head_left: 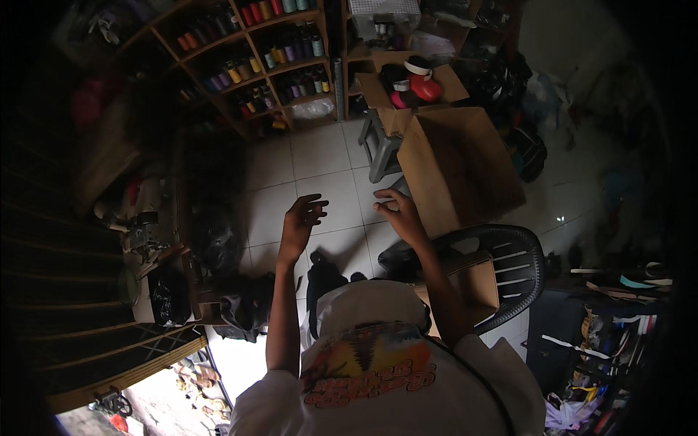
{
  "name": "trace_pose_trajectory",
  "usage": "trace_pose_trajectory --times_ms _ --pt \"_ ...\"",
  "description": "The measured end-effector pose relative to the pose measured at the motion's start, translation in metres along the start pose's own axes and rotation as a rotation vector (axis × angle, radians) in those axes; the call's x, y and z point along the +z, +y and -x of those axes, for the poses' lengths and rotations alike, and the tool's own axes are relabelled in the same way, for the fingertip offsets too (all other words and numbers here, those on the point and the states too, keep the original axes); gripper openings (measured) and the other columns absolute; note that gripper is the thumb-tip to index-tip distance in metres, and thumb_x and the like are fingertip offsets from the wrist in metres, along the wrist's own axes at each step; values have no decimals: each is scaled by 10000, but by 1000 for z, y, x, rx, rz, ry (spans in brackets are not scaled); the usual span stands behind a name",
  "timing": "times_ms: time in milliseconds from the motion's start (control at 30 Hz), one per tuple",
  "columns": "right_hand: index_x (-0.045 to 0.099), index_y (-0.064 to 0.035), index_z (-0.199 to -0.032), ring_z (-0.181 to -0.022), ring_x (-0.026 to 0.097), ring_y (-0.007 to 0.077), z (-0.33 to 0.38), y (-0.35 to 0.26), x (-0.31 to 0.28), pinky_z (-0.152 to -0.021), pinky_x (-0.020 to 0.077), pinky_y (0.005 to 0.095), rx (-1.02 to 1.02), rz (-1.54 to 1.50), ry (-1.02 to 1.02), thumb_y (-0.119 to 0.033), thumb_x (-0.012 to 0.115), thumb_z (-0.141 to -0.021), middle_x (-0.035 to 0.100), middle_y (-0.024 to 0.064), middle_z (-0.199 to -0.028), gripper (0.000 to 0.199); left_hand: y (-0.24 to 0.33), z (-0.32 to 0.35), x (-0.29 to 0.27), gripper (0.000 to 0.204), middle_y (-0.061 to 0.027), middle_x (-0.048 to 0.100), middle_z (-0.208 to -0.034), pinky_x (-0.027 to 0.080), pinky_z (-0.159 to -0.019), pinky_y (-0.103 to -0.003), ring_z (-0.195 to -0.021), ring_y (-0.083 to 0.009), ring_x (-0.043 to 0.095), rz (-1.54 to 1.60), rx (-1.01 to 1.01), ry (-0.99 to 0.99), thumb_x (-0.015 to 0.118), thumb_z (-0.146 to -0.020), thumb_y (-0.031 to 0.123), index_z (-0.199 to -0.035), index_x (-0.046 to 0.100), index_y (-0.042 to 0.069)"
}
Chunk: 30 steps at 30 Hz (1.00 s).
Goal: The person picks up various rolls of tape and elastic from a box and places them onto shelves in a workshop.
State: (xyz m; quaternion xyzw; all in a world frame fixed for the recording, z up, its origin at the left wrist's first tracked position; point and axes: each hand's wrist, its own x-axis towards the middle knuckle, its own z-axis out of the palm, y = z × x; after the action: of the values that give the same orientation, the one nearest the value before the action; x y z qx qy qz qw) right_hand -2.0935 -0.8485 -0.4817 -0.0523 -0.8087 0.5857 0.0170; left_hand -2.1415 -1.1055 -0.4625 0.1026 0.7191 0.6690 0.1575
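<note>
OK, I've got 2 hands up over the tiled floor [327, 171]: left hand [302, 218] empty w/ fingers spread, right hand [398, 212] pinching sth small, can't tell what. 2 boxes: big brown box [465, 163] just beside right hand, flaps shut; smaller open box [447, 80] behind.

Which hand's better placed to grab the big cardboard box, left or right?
Right, probably. The right hand is raised beside the near edge of the large cardboard box, with something small pinched in its fingers. The left hand hangs empty over bare floor tiles, farther away.
</note>
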Motion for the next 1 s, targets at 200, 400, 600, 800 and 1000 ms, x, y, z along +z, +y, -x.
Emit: trace_pose_trajectory --times_ms 200,400,600,800,1000 --pt "572 0 -1187 -949 658 239 -150 -2 35 -802 516 327 54 2 9 -155 682 -853 623 138 -1163 385 -8 -141 -58 327 -124 675 -1095 518 -769 -307 -900 -186 651 31 0 0 557 -971 178 -1241 530 -5" --pt "550 13 -1216 -955 653 244 -257 11 34 -816 513 336 223 57 176 -166 706 -819 634 157 -1129 464 0 -309 -72 323 -126 672 -1102 514 -795 -322 -924 -199 650 9 -8 -203 557 -964 200 -1219 543 3" --pt "521 12 -1244 -1005 641 287 -330 23 -5 -855 506 374 359 51 401 -184 705 -817 619 189 -1159 505 -13 -454 -21 318 -134 655 -1111 534 -786 -315 -925 -200 647 17 -106 -489 560 -955 172 -1213 531 -12" --pt "469 15 -1278 -1000 638 279 -394 103 -55 -853 499 356 327 70 609 -189 711 -799 612 212 -1142 574 -38 -580 67 322 -114 658 -1050 548 -689 -296 -848 -183 668 0 -152 -597 604 -917 145 -1191 535 -8" --pt "476 28 -1263 -1053 619 305 -487 144 -143 -884 486 379 441 48 790 -203 735 -754 617 246 -1096 617 -59 -688 148 353 -123 657 -998 552 -631 -292 -806 -178 672 -34 -251 -563 646 -884 132 -1158 517 -49"
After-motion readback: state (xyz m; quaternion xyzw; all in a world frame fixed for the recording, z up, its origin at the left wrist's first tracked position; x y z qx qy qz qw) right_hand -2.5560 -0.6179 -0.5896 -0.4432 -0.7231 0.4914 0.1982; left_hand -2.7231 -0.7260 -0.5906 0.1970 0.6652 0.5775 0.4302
